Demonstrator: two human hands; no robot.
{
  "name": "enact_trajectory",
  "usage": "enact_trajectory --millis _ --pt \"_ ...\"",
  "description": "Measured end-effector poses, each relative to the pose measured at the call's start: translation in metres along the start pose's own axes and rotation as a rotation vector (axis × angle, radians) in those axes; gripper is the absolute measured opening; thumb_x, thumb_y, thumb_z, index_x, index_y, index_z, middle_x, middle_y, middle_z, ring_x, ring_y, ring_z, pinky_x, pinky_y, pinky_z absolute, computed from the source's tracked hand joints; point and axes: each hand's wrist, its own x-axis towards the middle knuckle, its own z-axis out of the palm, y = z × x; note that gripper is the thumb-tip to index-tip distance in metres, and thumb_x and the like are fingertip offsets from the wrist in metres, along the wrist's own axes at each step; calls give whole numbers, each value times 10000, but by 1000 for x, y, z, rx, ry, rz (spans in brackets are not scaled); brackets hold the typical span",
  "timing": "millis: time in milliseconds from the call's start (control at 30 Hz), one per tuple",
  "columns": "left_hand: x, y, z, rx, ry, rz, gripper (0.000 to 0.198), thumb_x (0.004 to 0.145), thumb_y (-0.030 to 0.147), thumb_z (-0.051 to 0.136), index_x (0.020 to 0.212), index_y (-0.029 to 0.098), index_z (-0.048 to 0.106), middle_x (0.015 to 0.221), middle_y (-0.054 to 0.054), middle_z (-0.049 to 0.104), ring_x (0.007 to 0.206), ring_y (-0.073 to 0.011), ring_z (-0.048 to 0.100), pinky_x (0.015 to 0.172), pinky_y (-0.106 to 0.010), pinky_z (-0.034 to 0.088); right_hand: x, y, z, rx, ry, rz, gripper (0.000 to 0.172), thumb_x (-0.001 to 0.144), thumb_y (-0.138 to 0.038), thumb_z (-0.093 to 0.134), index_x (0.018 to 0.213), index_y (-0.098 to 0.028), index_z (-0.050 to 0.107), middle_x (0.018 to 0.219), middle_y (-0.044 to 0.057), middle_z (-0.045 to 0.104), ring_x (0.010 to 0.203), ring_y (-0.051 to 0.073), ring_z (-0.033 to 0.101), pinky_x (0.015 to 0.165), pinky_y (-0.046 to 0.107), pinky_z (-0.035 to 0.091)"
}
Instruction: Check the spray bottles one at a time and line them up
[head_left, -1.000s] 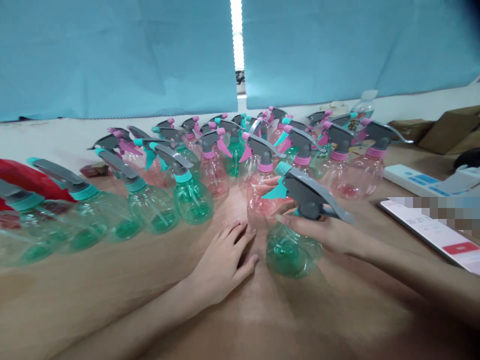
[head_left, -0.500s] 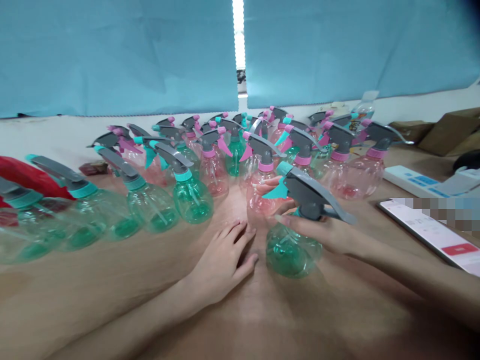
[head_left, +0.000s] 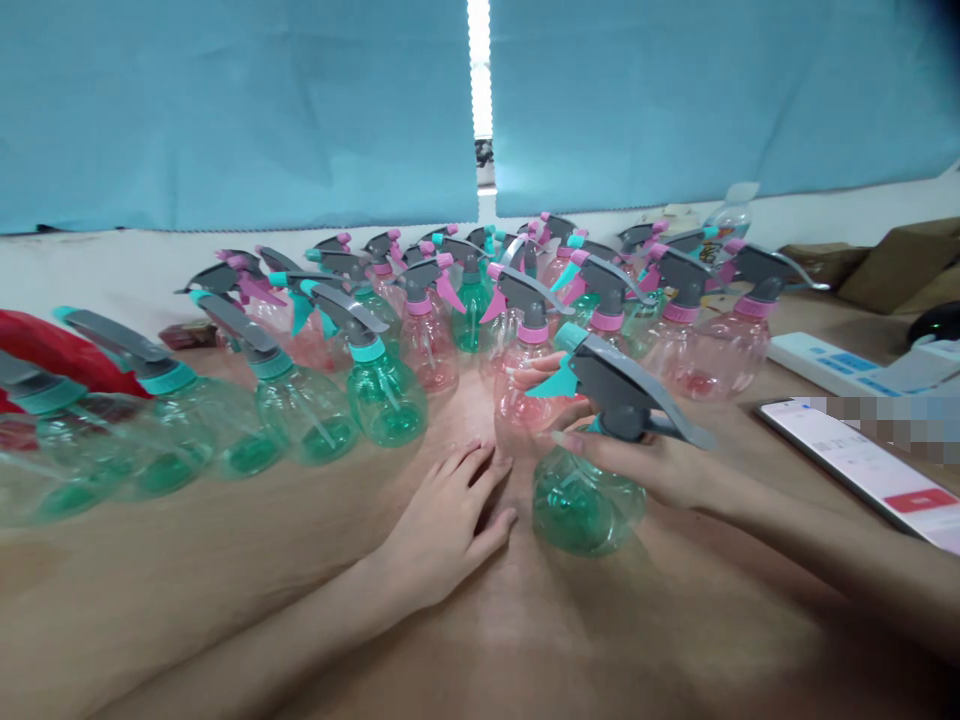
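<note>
You're handling one spray bottle (head_left: 585, 510) at the near right of the table (head_left: 262, 545); by the look of it, the step in hand is holding or placing that bottle. Judging from the pose, any next move is calling for a firm, level neck grip if you're shifting it, or for fingers opening clear of the trigger (head_left: 556, 378) if you're letting go.

Your right hand (head_left: 664, 468) is grasping the bottle around its neck, partly closed: the thumb is lying across the near side, while other fingers are reaching out on the far side, beyond the trigger. Can't tell whether they're touching the trigger. The bottle is standing roughly upright, nozzle facing far left; its base is seemingly resting on the table.

Your left hand (head_left: 446, 520) is lying palm down on the table, left of the bottle and apart from it, fingers loosely spread, holding nothing.

A pink bottle (head_left: 516, 408) is sitting just beyond your right fingers; contact is unclear. A row of green bottles (head_left: 304, 430) is standing to the left, more sprayers are crowding the far side, and a phone (head_left: 855, 460) is lying at the right.
</note>
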Motion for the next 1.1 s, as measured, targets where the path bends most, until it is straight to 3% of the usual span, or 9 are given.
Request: enact_trajectory --millis 500,1100 --pt "0 1 0 -4 -5 -1 462 956 373 453 1357 147 486 1449 -158 442 1351 -323 367 1079 -517 330 0 5 0 4 -25 4 54 761 -272 542 751 -225 567 722 10 601 604 156 563 569 305 482" --pt "0 1 -1 28 -20 -8 471 956 378 476 1368 151 482 1455 -153 435 1353 -318 364 1081 -496 333 0 5 1 17 -54 25 60 749 -263 521 720 -228 560 620 -24 509 540 126 491 515 265 440"
